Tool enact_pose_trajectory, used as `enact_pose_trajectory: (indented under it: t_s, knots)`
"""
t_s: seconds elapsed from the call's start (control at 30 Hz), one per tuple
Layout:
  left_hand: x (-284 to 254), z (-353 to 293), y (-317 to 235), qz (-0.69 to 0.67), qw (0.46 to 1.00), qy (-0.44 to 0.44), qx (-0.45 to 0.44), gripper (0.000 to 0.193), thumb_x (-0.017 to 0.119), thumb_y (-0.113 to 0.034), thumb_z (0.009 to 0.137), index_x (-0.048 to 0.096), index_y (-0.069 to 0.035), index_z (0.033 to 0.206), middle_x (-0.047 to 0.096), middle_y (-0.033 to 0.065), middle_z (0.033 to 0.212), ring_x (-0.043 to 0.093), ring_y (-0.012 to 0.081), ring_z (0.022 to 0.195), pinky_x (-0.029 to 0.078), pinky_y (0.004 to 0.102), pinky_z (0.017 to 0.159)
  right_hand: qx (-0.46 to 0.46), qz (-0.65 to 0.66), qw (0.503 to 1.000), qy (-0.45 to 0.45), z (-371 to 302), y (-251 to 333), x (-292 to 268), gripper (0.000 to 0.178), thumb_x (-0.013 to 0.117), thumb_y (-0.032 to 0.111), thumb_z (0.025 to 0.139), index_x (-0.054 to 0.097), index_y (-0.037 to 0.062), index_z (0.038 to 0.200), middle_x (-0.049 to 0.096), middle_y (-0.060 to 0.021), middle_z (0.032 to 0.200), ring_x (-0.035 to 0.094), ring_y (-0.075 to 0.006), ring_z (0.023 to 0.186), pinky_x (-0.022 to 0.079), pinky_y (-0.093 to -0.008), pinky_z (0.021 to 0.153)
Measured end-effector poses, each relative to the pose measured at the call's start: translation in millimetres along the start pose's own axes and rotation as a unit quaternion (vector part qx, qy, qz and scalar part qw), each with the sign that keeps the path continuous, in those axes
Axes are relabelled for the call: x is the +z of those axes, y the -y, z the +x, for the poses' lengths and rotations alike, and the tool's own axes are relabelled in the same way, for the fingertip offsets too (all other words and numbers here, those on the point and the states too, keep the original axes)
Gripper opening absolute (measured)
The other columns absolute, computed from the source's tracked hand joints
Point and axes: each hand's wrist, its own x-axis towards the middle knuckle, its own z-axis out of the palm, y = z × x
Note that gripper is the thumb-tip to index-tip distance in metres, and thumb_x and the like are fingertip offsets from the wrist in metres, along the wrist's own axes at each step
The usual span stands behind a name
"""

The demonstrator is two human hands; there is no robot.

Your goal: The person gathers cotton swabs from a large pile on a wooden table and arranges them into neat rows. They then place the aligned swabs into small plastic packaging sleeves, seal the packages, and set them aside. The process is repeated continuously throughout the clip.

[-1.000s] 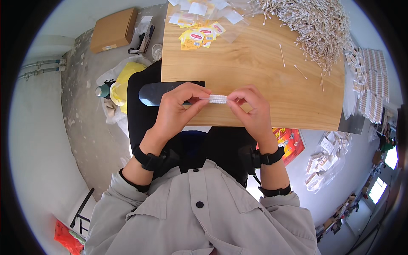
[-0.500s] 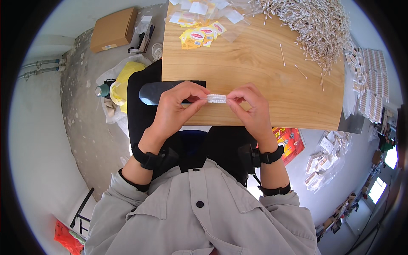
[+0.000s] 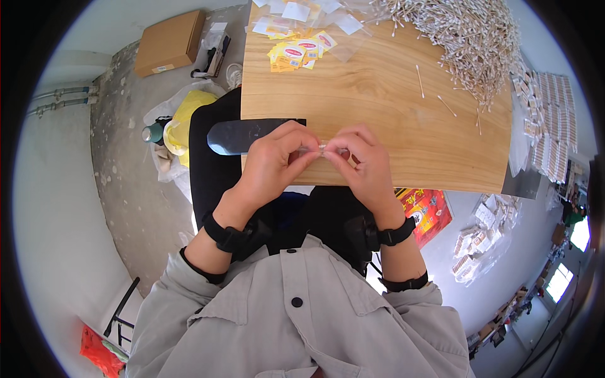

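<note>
My left hand [image 3: 280,154] and my right hand [image 3: 360,156] meet at the near edge of the wooden table [image 3: 378,104]. Both are closed in a pinch, fingertips almost touching. Between them is a small whitish packet [image 3: 322,146], which looks partly like clear plastic. Fingers cover most of it, so its contents are hard to make out. Left of my left hand, a dark flat panel with a rounded end [image 3: 230,137] sticks out past the table's side. Two loose cotton swabs [image 3: 420,82] lie on the wood beyond my right hand.
A big heap of cotton swabs [image 3: 463,38] covers the far right. Yellow and white labels [image 3: 295,53] and clear bags [image 3: 343,41] lie at the far left. Packed swab bundles [image 3: 551,120] stand beyond the right edge; more bundles [image 3: 482,236] lie lower right.
My hands have come closer together, and the gap between their fingertips has narrowed. The white ribbed strip that showed between them is now mostly hidden by fingers.
</note>
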Motion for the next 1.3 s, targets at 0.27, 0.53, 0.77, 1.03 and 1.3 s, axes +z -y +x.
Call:
enact_pose_trajectory:
  t_s: [0.27,0.53,0.77,1.03,1.3]
  knots:
    - [10,-13,6,-0.249,0.95,-0.007,-0.189,0.01,0.067,-0.006,0.092,0.061,-0.006,0.1,0.062,0.0007,0.105,0.049,0.004,0.07,0.04,0.0187,0.059,0.119,0.208,0.971,-0.017,-14,-6,15,0.009,0.067,0.005,0.091,0.067,0.0019,0.1,0.058,-0.0059,0.097,0.062,-0.0099,0.074,0.047,-0.0222,0.06]
    - [24,-18,18,-0.367,0.898,-0.059,-0.235,0.018,0.069,-0.016,0.093,0.06,-0.005,0.103,0.063,0.002,0.098,0.058,0.0054,0.072,0.049,0.0202,0.067,0.18,0.226,0.956,-0.046,-18,-12,31,0.018,0.058,0.016,0.099,0.064,0.0,0.102,0.058,-0.0067,0.099,0.064,-0.0129,0.078,0.051,-0.0231,0.061]
    - [25,-19,36,-0.394,0.901,-0.062,-0.17,0.012,0.064,-0.013,0.096,0.063,-0.002,0.101,0.064,0.0071,0.104,0.06,0.0085,0.078,0.052,0.0231,0.072,0.168,0.318,0.93,-0.075,-17,-26,47,0.023,0.053,0.018,0.102,0.063,-0.0035,0.101,0.058,-0.009,0.101,0.064,-0.0138,0.078,0.056,-0.0252,0.067]
    - [8,-20,8,-0.224,0.957,-0.07,-0.171,0.019,0.068,-0.007,0.09,0.068,-0.001,0.108,0.064,0.0041,0.101,0.06,0.0096,0.081,0.051,0.0235,0.077,0.177,0.3,0.933,-0.096,-18,-25,49,0.026,0.05,0.019,0.103,0.062,-0.0033,0.102,0.06,-0.0091,0.101,0.065,-0.0153,0.087,0.058,-0.0283,0.073]
    - [6,-20,14,-0.005,0.998,-0.038,-0.05,0.028,0.077,0.0,0.078,0.068,-0.002,0.105,0.059,0.0049,0.099,0.057,0.0087,0.079,0.048,0.0232,0.068,0.176,0.295,0.934,-0.101,-19,-21,50,0.028,0.048,0.022,0.104,0.062,-0.0023,0.102,0.061,-0.0085,0.1,0.064,-0.0146,0.087,0.057,-0.0284,0.074]
